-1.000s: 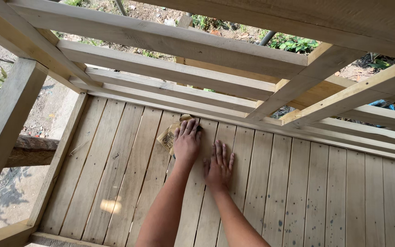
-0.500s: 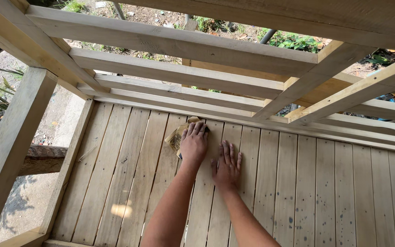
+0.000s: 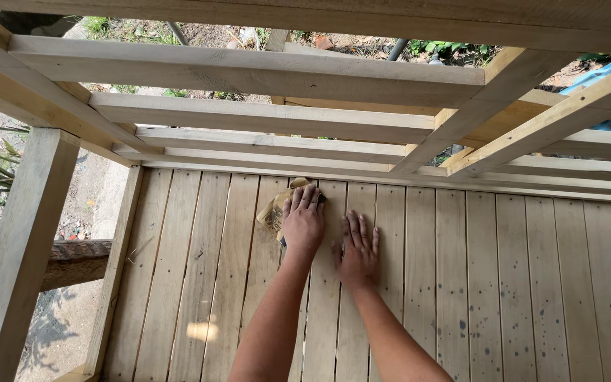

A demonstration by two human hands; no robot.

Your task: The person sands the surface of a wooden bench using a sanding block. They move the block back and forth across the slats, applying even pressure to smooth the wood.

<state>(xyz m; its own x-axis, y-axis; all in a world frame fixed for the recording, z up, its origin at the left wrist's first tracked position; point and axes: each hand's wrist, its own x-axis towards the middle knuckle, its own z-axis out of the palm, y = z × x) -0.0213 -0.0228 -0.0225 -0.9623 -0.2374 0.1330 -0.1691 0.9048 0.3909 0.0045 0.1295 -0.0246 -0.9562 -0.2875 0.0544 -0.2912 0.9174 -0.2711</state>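
— Sandpaper sheet point(image 3: 276, 214), tan, folded: where is it?

— Under your left hand point(image 3: 303, 225), on the plank deck point(image 3: 503, 283), near the far edge, just short of the lowest rail point(image 3: 263, 143) of the timber railing. Your fingers lie flat and together, pressing it down rather than curled round it.

— Long axis?

— Tilted. It runs from the near left up toward the far right, its upper corner showing past your fingertips.

— Your right hand point(image 3: 359, 249)?

— Just beside the left, palm down on bare planks, fingers spread, holding nothing.
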